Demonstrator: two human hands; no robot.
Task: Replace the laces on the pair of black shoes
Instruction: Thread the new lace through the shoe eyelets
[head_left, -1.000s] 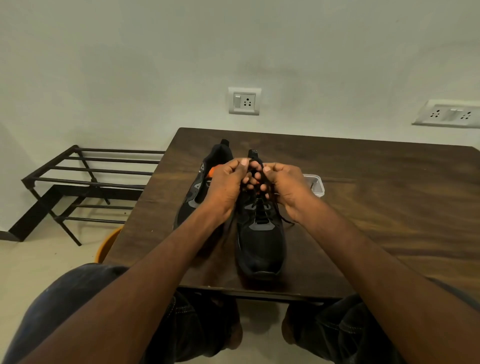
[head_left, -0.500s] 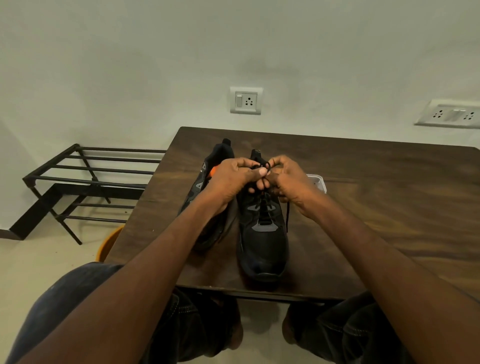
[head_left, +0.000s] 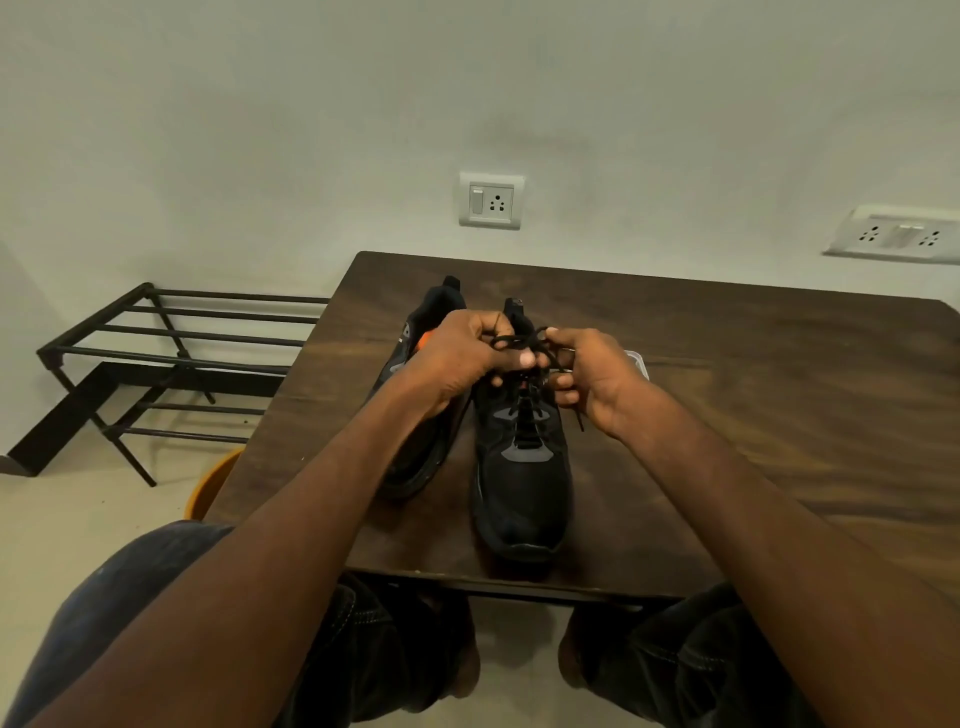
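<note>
Tying stage, right shoe (head_left: 519, 467). Left hand (head_left: 457, 358) and right hand (head_left: 597, 379) each pinch black lace (head_left: 519, 340) above its tongue. Next, probably: draw bow tight, evenly.

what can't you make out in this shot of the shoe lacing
- Head view: whether the lace is knotted yet; the left hand and right hand cover the crossing.
- Head view: the lacing of the left shoe; the left forearm hides it.
- Head view: what the clear container holds; the right hand covers most of it.
- Head view: the orange object on the floor; the table hides most of it.
</note>
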